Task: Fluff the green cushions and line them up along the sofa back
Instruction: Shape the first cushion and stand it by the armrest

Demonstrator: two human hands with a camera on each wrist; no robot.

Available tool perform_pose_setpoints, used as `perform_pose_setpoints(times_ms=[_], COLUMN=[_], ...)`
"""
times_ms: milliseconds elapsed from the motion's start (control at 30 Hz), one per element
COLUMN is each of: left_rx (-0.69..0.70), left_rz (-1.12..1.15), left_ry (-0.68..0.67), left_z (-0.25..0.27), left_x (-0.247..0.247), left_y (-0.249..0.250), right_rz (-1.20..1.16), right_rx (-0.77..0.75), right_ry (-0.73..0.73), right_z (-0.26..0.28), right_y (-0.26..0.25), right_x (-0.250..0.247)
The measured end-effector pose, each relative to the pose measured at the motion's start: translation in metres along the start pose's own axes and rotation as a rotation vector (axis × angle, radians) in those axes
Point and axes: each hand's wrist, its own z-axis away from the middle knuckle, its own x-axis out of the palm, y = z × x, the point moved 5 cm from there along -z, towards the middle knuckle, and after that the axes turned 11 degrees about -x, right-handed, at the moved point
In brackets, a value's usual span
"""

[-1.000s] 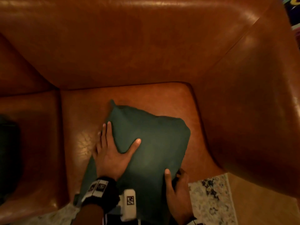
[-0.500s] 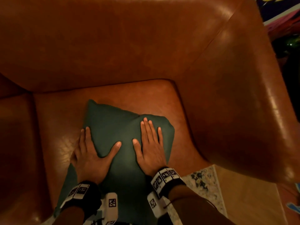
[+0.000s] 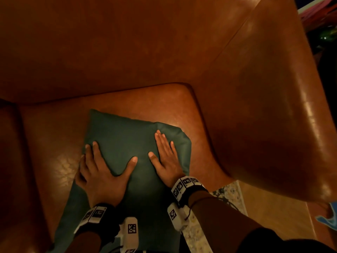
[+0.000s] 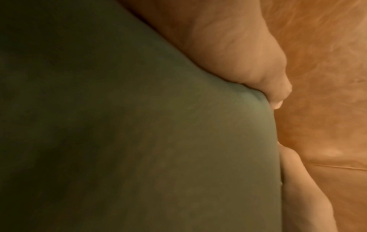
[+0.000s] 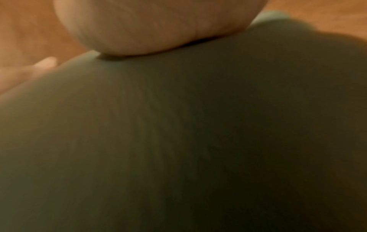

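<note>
One dark green cushion (image 3: 125,143) lies flat on the brown leather sofa seat (image 3: 54,136), its near edge hanging over the seat front. My left hand (image 3: 102,167) lies flat on the cushion's left side with straight fingers and the thumb spread. My right hand (image 3: 164,156) presses flat on its right side, fingers together and pointing to the sofa back (image 3: 127,52). Both wrist views are filled by green cushion fabric (image 4: 139,141) (image 5: 178,141) with blurred skin at the edge.
The sofa's right armrest (image 3: 273,115) rises close beside the cushion. A second seat pad (image 3: 9,161) lies to the left. Speckled floor (image 3: 228,194) and a tan strip show at the lower right.
A second ago my right hand held the cushion's near right corner; it now lies flat on top. The left hand has stayed pressed on the left side. The view has shifted.
</note>
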Motion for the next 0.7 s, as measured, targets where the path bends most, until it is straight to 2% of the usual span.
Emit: perform_pose_setpoints(times_ms=[100,167,333,367,433,533,600,700], left_rx=[-0.015,-0.016,-0.015,-0.013,-0.011,-0.004,0.007,0.007], left_rz=[-0.017,-0.024,0.021,0.031,0.045,0.057,0.063,0.070], left_ry=[-0.028,-0.040,-0.038,-0.039,-0.045,-0.046,-0.044,-0.034], left_z=[-0.003,-0.004,-0.002,-0.002,-0.003,-0.005,-0.005,-0.001], left_x=[0.005,0.007,0.008,0.007,0.008,0.006,0.005,0.003], left_y=[0.004,0.005,-0.012,-0.017,-0.025,-0.033,-0.035,-0.027], right_rz=[-0.155,-0.367,-1.130,-1.214,-1.253,-1.254,-1.214,-1.207], right_rx=[0.065,0.165,0.466,0.513,0.562,0.535,0.526,0.626], right_ry=[-0.049,-0.042,0.307,0.354,0.363,0.172,0.097,0.139], right_z=[-0.007,-0.010,-0.009,-0.005,0.005,0.013,0.014,0.005], right_y=[0.007,0.011,0.041,0.044,0.040,0.010,0.000,0.011], right_x=[-0.005,-0.013,-0.047,-0.054,-0.067,-0.066,-0.051,-0.034])
